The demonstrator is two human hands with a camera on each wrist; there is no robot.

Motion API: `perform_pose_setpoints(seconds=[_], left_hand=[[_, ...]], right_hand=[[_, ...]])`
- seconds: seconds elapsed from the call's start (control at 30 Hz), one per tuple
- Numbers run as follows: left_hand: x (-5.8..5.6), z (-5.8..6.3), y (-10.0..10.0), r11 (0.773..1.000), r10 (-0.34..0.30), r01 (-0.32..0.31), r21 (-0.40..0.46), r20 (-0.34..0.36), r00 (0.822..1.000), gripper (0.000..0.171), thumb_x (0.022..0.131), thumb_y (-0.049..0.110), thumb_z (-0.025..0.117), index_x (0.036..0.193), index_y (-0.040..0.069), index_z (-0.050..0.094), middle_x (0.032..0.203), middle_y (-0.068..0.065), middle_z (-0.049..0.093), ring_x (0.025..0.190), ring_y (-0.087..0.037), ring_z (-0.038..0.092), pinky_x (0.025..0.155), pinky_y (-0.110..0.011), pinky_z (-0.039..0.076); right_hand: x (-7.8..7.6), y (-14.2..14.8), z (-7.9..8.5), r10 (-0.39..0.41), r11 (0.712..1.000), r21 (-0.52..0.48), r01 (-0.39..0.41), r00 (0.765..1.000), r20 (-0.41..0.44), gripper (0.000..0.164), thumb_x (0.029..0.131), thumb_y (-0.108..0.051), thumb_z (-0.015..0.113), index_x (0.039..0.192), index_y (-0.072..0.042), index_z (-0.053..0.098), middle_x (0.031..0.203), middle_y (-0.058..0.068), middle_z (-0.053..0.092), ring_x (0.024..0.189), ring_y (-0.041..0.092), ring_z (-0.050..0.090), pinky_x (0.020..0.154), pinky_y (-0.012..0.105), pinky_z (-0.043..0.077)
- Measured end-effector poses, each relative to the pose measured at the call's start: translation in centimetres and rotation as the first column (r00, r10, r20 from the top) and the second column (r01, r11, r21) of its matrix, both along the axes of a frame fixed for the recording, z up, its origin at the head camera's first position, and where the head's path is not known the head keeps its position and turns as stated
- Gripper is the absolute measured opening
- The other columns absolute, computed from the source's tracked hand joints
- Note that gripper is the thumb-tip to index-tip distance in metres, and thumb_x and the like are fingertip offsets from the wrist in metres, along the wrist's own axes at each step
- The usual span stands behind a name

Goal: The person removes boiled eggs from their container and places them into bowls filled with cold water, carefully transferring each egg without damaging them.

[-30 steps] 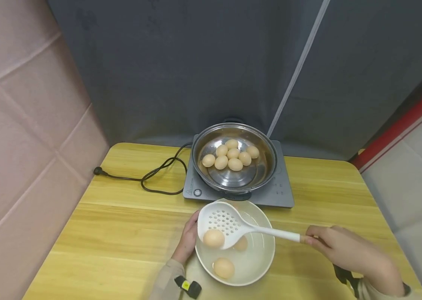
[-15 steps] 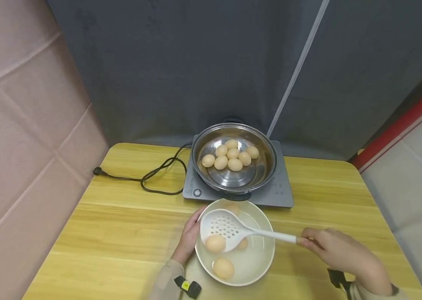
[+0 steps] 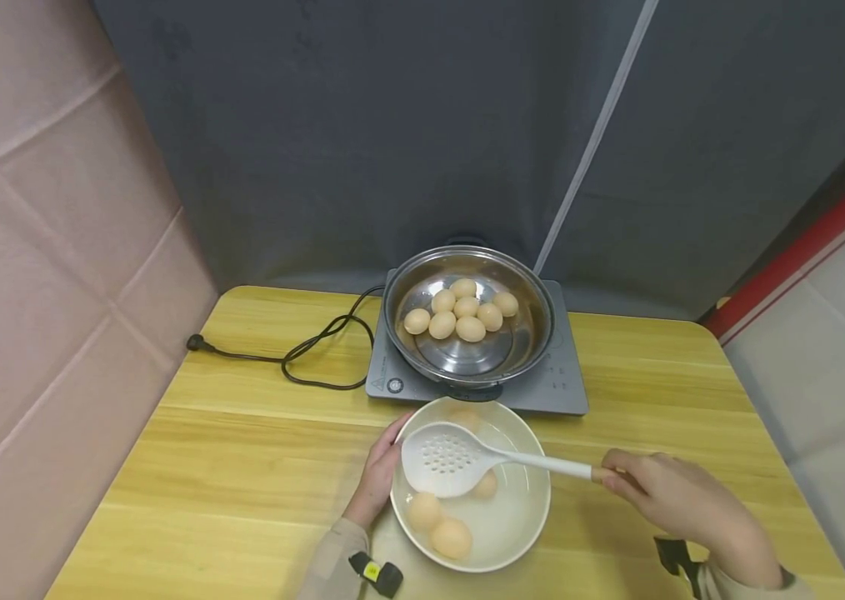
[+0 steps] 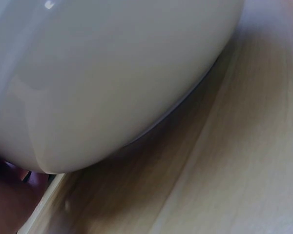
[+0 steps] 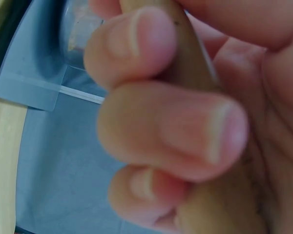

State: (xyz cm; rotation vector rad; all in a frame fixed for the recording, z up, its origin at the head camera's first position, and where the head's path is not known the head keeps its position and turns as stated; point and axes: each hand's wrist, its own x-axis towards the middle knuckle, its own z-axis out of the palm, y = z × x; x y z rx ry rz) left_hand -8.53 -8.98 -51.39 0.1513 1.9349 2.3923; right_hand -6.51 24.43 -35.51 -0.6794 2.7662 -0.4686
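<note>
My right hand (image 3: 673, 496) grips the wooden end of a white slotted spoon (image 3: 447, 458); the right wrist view shows the fingers curled round its wooden handle (image 5: 190, 53). The spoon's perforated head is over the left part of a cream bowl (image 3: 520, 542) of water, with no egg on it. My left hand (image 3: 377, 479) holds the bowl at its left side; part of its grip is hidden. Two brown eggs, a nearer egg (image 3: 451, 538) and one beside it (image 3: 424, 511), lie below the spoon. Another egg (image 3: 486, 485) is partly behind the spoon, and one (image 3: 465, 419) sits near the far rim.
Behind the bowl, a steel pan (image 3: 535, 350) with several eggs stands on a grey induction cooker (image 3: 568, 392). Its black cord (image 3: 317, 340) lies looped to the left on the wooden table (image 3: 242, 450). A dark curtain (image 3: 362, 142) hangs behind.
The spoon has lowered slightly into the bowl. The egg that lay on its head has slid off toward the near left and now lies against another egg. My left hand stays in place.
</note>
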Motion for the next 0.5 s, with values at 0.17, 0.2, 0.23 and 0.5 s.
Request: perform_pose_setpoints(seconds=[0.17, 0.2, 0.23, 0.5], left_hand=[[0.08, -0.05, -0.08, 1.0, -0.002, 0.002, -0.021, 0.002, 1.0, 0.042, 0.096, 0.008, 0.032, 0.135, -0.007, 0.032, 0.141, -0.021, 0.033, 0.131, -0.033, 0.028, 0.104, -0.018, 0.03], [0.08, -0.05, -0.09, 1.0, -0.002, 0.002, -0.025, 0.002, 1.0, 0.042, 0.096, 0.008, 0.032, 0.135, -0.007, 0.032, 0.142, -0.021, 0.033, 0.132, -0.033, 0.028, 0.105, -0.017, 0.029], [0.07, -0.06, -0.1, 1.0, -0.001, 0.001, -0.031, 0.003, 1.0, 0.042, 0.096, 0.009, 0.033, 0.135, -0.007, 0.033, 0.141, -0.021, 0.033, 0.132, -0.033, 0.028, 0.105, -0.017, 0.029], [0.02, -0.29, -0.25, 0.999, -0.016, 0.016, -0.031, -0.013, 1.0, 0.044, 0.097, 0.012, 0.033, 0.135, -0.009, 0.031, 0.142, -0.023, 0.031, 0.13, -0.024, 0.032, 0.103, -0.014, 0.029]], right_hand=[[0.09, -0.02, -0.06, -0.002, 1.0, 0.011, 0.003, 0.995, -0.098, 0.007, 0.089, -0.031, 0.055, 0.085, -0.026, 0.057, 0.055, -0.019, 0.03, 0.046, -0.003, 0.025, 0.039, 0.016, 0.025], [0.12, -0.03, -0.08, -0.002, 1.0, 0.014, 0.004, 0.992, -0.125, 0.007, 0.089, -0.031, 0.056, 0.085, -0.026, 0.058, 0.055, -0.02, 0.03, 0.046, -0.004, 0.025, 0.039, 0.016, 0.025], [0.14, -0.03, -0.12, -0.002, 1.0, 0.015, 0.004, 0.989, -0.151, 0.004, 0.088, -0.03, 0.058, 0.085, -0.026, 0.058, 0.055, -0.02, 0.03, 0.047, -0.004, 0.026, 0.039, 0.016, 0.025], [0.1, 0.06, -0.27, 0.033, 0.999, -0.005, -0.037, 0.934, -0.355, 0.015, 0.08, -0.021, 0.068, 0.086, -0.03, 0.057, 0.061, -0.025, 0.033, 0.048, -0.007, 0.025, 0.038, 0.014, 0.023]])
